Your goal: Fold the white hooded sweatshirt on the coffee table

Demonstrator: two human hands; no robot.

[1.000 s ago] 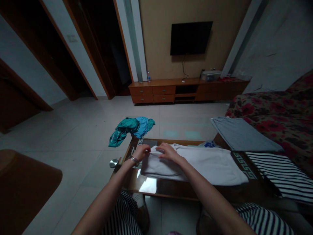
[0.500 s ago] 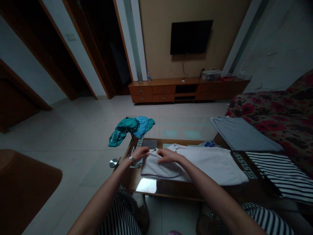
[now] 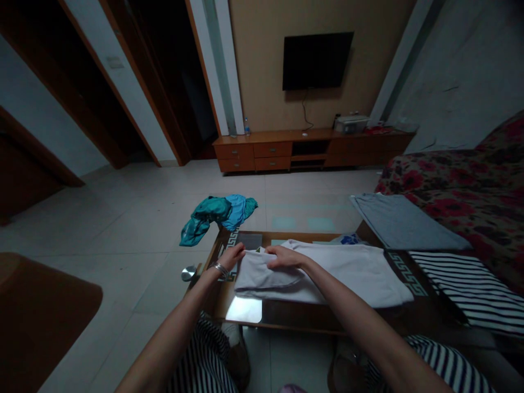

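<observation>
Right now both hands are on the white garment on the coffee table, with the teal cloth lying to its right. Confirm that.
Not quite. In the head view the teal cloth lies left of the white garment, beyond the table's far left corner; both hands, left hand and right hand, do grip it.

I see a white garment (image 3: 335, 270), a teal cloth (image 3: 216, 215), a plain grey shirt (image 3: 403, 222), a black-and-white striped one (image 3: 462, 289), and a red-flowered sofa (image 3: 462, 180).
</observation>
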